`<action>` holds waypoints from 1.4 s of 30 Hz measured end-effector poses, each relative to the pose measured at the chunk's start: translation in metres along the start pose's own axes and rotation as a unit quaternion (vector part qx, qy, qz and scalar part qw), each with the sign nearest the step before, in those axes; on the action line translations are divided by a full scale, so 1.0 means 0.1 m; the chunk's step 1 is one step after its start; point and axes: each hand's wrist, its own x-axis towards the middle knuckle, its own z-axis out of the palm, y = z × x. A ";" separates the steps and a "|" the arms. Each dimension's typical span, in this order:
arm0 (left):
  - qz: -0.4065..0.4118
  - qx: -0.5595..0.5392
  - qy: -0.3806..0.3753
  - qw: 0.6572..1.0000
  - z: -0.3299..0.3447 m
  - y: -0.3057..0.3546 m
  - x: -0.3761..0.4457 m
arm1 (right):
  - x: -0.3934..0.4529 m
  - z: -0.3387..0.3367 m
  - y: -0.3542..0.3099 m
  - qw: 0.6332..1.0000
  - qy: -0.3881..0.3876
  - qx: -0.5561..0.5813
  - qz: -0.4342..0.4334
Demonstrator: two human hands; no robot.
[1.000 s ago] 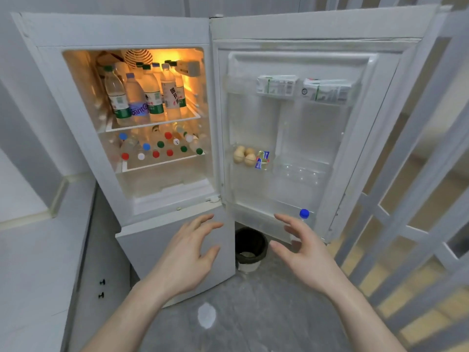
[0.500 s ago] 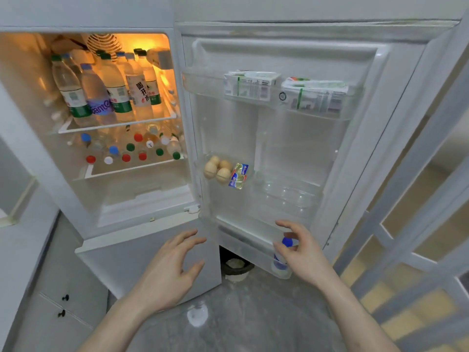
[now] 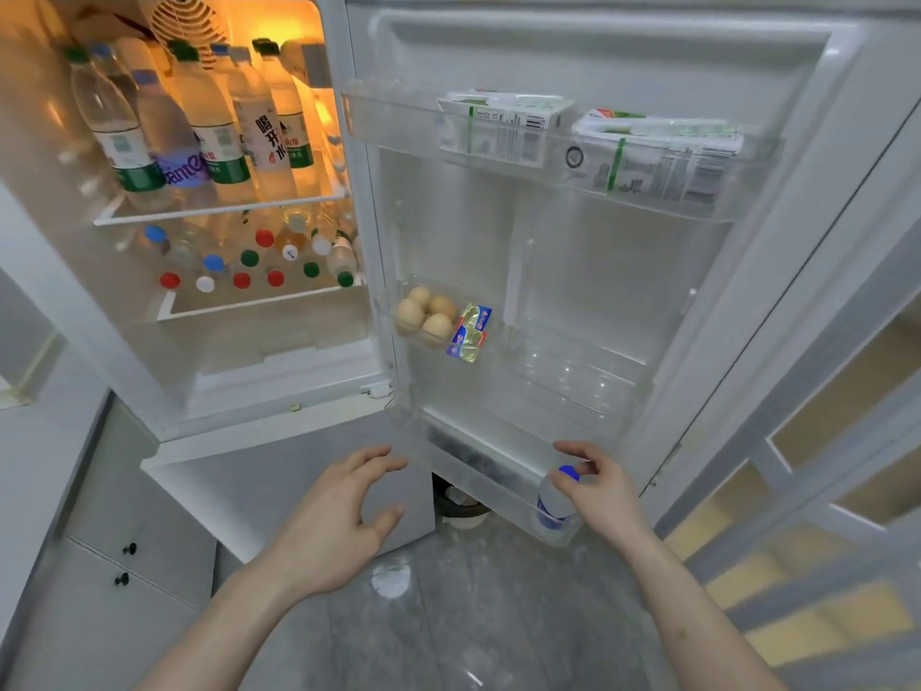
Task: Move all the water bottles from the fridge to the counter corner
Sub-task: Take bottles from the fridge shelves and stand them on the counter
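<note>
A person's right hand (image 3: 605, 488) closes around the neck of a blue-capped bottle (image 3: 554, 501) standing in the bottom door bin (image 3: 491, 483) at lower centre-right of the frame, thumb on the near side and fingers curled over the cap. The left hand (image 3: 331, 526) hovers at lower centre with fingers spread and loosely bent, holding nothing, in front of the closed lower fridge door (image 3: 279, 483).

The fridge (image 3: 60, 311) stands open across the upper left, lit amber inside. On its top shelf (image 3: 219, 210) a cluster of upright bottles (image 3: 199, 127) crowds together, several with green labels, one with a purple label. Beneath, on the lower shelf (image 3: 259, 302), more bottles show mostly as caps (image 3: 241, 280) in red, green, blue and white.

The open door (image 3: 623, 251) fills the centre and right. Its top bin (image 3: 563, 157) holds two cartons (image 3: 498, 124) lying side by side. At mid-height on the left, four eggs (image 3: 426, 311) sit in a small bin just beside a foil-wrapped packet (image 3: 470, 333).

Cabinets (image 3: 124, 561) with dark knobs occupy the lower left; a grey floor (image 3: 473, 615) runs along the bottom.
</note>
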 end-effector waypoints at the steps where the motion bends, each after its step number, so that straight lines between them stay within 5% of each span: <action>1: -0.002 0.002 0.001 1.000 0.00 0.00 0.00 | 0.03 0.02 0.03 1.000 -0.005 -0.007 0.002; 16: -0.033 0.002 -0.006 0.999 0.03 0.09 -0.06 | 0.27 0.08 0.24 0.979 -0.145 -0.141 0.033; 23: -0.050 -0.001 0.015 0.999 -0.06 -0.02 -0.13 | 0.32 0.20 0.20 0.977 -0.149 -0.151 -0.013; 42: -0.092 -0.029 0.136 0.986 -0.92 -0.82 -0.34 | 0.02 1.12 -1.71 0.967 -0.146 -0.035 -0.205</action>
